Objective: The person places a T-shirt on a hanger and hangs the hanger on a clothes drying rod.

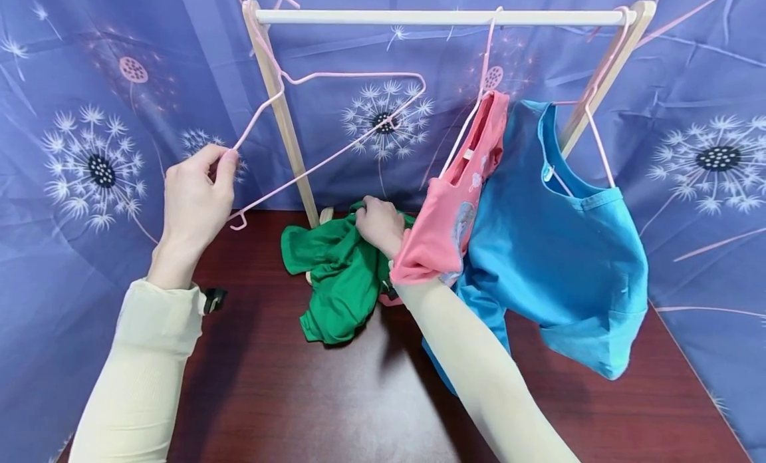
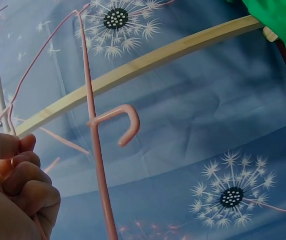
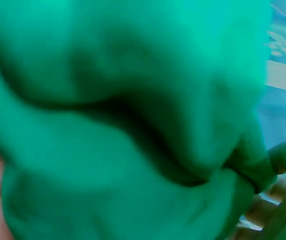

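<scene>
My left hand (image 1: 197,197) pinches one shoulder of a bare pink clothes hanger (image 1: 359,74) between thumb and fingers. The hanger is tilted, its hook close to the left end of the rack's rail; I cannot tell whether it hangs on it. In the left wrist view, a small pink hook on the hanger's bar (image 2: 98,165) shows beside the curled fingers (image 2: 33,190). Lower down, my right hand (image 1: 380,223) grips a crumpled green garment (image 1: 341,297) lying on the table. Green cloth (image 3: 108,165) fills most of the right wrist view, with fingertips (image 3: 280,200) pinching its edge.
A wooden clothes rack with a white rail (image 1: 383,17) stands at the back. A pink top (image 1: 443,210) and a blue top (image 1: 550,250) hang on its right half, the pink one just above my right forearm. A patterned blue curtain (image 1: 209,50) surrounds the dark red table (image 1: 287,396).
</scene>
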Demonstrator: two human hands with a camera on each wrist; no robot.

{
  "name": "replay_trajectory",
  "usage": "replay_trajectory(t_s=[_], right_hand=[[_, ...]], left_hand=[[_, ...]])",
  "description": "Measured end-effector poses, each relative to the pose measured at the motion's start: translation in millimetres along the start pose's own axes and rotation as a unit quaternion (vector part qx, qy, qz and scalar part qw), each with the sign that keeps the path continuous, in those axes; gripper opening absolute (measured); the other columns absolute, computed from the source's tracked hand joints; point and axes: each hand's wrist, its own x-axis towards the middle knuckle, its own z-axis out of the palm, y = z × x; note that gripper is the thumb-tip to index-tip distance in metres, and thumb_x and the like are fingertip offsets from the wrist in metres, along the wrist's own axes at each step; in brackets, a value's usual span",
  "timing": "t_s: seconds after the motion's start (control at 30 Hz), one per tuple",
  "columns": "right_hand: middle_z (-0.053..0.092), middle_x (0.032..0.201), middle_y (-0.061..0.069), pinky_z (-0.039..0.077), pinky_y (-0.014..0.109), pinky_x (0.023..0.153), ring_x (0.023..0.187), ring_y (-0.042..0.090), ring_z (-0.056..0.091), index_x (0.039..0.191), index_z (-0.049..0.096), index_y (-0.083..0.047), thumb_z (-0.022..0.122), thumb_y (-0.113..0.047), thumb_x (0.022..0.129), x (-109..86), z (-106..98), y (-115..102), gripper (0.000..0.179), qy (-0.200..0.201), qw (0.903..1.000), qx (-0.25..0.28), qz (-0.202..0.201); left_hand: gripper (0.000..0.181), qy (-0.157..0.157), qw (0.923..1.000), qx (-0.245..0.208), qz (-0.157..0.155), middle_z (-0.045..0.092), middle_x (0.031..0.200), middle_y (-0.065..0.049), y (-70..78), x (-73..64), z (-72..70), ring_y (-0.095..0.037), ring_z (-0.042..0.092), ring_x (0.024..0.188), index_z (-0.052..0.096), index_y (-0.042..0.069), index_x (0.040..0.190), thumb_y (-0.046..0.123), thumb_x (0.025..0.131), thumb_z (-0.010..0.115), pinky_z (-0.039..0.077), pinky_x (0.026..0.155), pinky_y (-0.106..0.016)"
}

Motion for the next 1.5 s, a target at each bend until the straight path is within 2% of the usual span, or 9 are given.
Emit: replay_trajectory(t_s=[0.2,0.4,0.53,0.67,0.8,1.03,1.17,1.3,1.5], right_hand=[[0.058,0.089,0.005,0.045,0.039,0.068,0.078,0.023,0.057,0.105,0.057,-0.014,0.047,-0.028,0.098,-13.5,-20.8,0.3,0.018,0.032,0.9930,0.107,0.038],[0.048,0.079,0.004,0.039,0.036,0.062,0.070,0.025,0.052,0.093,0.049,-0.014,0.046,-0.026,0.095,-21.8,-38.1,8.1,0.012,0.056,0.9863,0.150,0.040],[0.048,0.081,0.005,0.039,0.035,0.065,0.071,0.025,0.051,0.097,0.049,-0.012,0.046,-0.023,0.096,-24.9,-48.6,14.3,0.012,0.053,0.9816,0.178,0.044],[0.053,0.090,0.007,0.040,0.037,0.070,0.076,0.027,0.052,0.113,0.054,-0.013,0.042,-0.020,0.097,-26.7,-59.6,21.2,0.021,0.034,0.9803,0.188,0.049],[0.062,0.104,0.009,0.042,0.038,0.075,0.085,0.027,0.054,0.123,0.061,-0.014,0.038,-0.014,0.096,-28.5,-66.0,29.6,0.035,0.005,0.9879,0.152,0.032],[0.066,0.100,0.009,0.046,0.039,0.080,0.090,0.029,0.060,0.108,0.065,-0.007,0.053,-0.018,0.095,-29.9,-59.2,42.3,0.021,-0.006,0.9977,0.066,0.012],[0.067,0.101,0.013,0.047,0.043,0.082,0.094,0.034,0.062,0.104,0.064,-0.004,0.063,-0.021,0.092,-30.7,-57.6,47.0,0.021,0.017,0.9996,0.019,0.007],[0.068,0.090,0.015,0.048,0.045,0.076,0.089,0.037,0.064,0.090,0.064,-0.006,0.063,-0.023,0.092,-31.3,-61.3,49.5,0.016,0.037,0.9990,-0.024,-0.009],[0.055,0.065,0.010,0.045,0.044,0.060,0.071,0.032,0.061,0.066,0.047,-0.013,0.053,-0.024,0.094,-32.8,-71.1,51.5,0.031,0.100,0.9948,-0.012,0.014]], left_hand=[[0.029,0.002,0.9998,-0.012,-0.013,0.055,0.068,-0.007,-5.5,-5.5,1.5,-0.014,0.042,0.060,0.073,0.006,0.096,0.028,0.100,0.053,0.029,0.059,-0.027],[0.029,0.006,0.9996,-0.025,-0.013,0.054,0.066,-0.005,-6.5,-8.7,2.4,-0.012,0.041,0.058,0.074,0.008,0.096,0.029,0.100,0.054,0.028,0.058,-0.026],[0.027,0.011,0.9994,-0.032,-0.008,0.054,0.066,-0.004,-6.2,-13.2,1.5,-0.010,0.041,0.057,0.074,0.008,0.095,0.028,0.099,0.055,0.028,0.058,-0.025],[0.026,0.017,0.9990,-0.041,-0.008,0.054,0.065,-0.004,-7.0,-20.0,-0.7,-0.009,0.040,0.055,0.075,0.008,0.096,0.027,0.099,0.057,0.028,0.056,-0.023],[0.026,0.020,0.9983,-0.053,-0.014,0.053,0.064,-0.002,-9.7,-27.5,-1.9,-0.009,0.041,0.055,0.074,0.008,0.094,0.027,0.098,0.057,0.029,0.057,-0.023],[0.027,0.020,0.9972,-0.066,-0.028,0.052,0.064,-0.003,-14.3,-43.8,-6.2,-0.011,0.040,0.055,0.071,0.005,0.091,0.025,0.099,0.056,0.028,0.056,-0.025],[0.026,0.028,0.9963,-0.075,-0.032,0.052,0.063,0.000,-16.1,-52.7,-7.6,-0.010,0.039,0.055,0.072,0.005,0.090,0.024,0.099,0.057,0.028,0.055,-0.024],[0.026,0.039,0.9950,-0.087,-0.031,0.054,0.065,0.008,-17.2,-57.5,-7.5,-0.008,0.041,0.056,0.073,0.005,0.091,0.024,0.099,0.057,0.028,0.056,-0.023],[0.025,0.042,0.9938,-0.098,-0.030,0.053,0.064,0.004,-17.2,-63.1,-6.4,-0.008,0.041,0.056,0.074,0.006,0.092,0.023,0.099,0.058,0.029,0.055,-0.023]])
